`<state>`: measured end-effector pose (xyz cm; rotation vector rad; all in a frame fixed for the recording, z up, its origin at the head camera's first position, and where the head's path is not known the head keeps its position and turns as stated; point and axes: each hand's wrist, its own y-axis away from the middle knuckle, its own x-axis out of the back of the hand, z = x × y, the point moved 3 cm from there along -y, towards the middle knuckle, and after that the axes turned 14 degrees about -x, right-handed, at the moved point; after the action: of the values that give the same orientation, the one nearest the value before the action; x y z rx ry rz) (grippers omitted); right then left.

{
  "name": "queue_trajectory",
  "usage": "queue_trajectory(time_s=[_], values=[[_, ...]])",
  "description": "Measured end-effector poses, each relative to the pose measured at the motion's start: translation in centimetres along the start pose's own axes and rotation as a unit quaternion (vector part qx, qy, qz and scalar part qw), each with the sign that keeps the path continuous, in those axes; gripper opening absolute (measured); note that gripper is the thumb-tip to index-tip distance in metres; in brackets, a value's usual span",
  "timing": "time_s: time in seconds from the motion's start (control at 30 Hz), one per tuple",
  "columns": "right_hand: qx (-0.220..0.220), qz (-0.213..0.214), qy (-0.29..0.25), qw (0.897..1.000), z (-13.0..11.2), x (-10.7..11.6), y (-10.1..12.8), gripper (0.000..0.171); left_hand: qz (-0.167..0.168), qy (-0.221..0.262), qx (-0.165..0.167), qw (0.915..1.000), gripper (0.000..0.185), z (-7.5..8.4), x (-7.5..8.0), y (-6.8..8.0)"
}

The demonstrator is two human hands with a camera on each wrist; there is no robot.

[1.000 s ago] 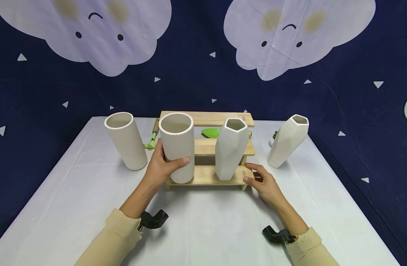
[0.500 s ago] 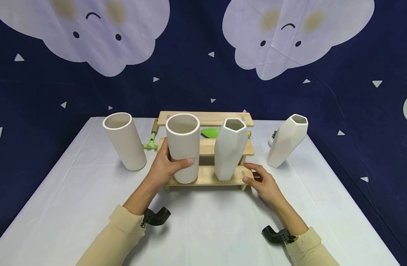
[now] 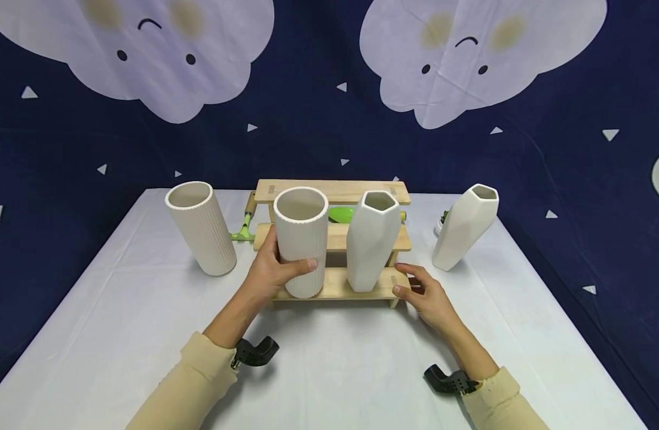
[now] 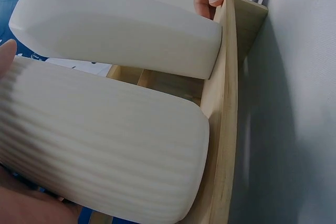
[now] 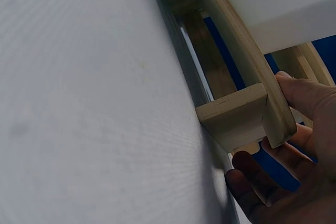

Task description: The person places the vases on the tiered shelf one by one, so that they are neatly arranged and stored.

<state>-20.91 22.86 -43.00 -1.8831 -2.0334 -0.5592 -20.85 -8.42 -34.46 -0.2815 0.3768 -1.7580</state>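
A small wooden stepped shelf stands mid-table. My left hand grips a ribbed cream cylinder vase, upright on the lowest step; its ribbed side fills the left wrist view. Beside it on the same step stands a white faceted vase, also the faceted vase in the wrist view. My right hand holds the shelf's right end, thumb on the front board and fingers curled beside the leg.
A second ribbed vase stands left of the shelf, a second faceted vase to its right. A green-handled garden tool and a green scoop lie behind the shelf. The white tablecloth covers the near table.
My left hand has slid the ribbed vase to the right along the lowest step, closer to the faceted vase. The right hand has stayed on the shelf's end.
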Motion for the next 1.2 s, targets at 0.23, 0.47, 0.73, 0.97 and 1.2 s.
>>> queue_trajectory(time_s=[0.23, 0.47, 0.73, 0.97, 1.2], values=[[-0.005, 0.0, 0.003, 1.0, -1.5, 0.1, 0.7, 0.048, 0.002, -0.002, 0.017, 0.9999, 0.082, -0.3, -0.2, 0.2], [-0.006, 0.001, 0.009, 1.0, -3.6, 0.2, 1.8, 0.047, -0.001, -0.007, 0.016, 0.9999, 0.082, -0.5, -0.2, 0.2], [-0.006, 0.003, 0.011, 1.0, -3.7, 0.3, 1.8, 0.046, -0.015, -0.019, 0.015, 0.9996, 0.085, -0.7, -0.2, 0.3], [-0.009, 0.004, 0.016, 1.0, -3.5, 0.2, 1.7, 0.047, -0.028, -0.036, 0.008, 0.9989, 0.087, -0.3, 0.0, 0.6], [-0.009, 0.004, 0.017, 1.0, -3.6, 0.2, 1.7, 0.047, -0.029, -0.054, -0.003, 0.9981, 0.089, 0.1, 0.6, 0.9]])
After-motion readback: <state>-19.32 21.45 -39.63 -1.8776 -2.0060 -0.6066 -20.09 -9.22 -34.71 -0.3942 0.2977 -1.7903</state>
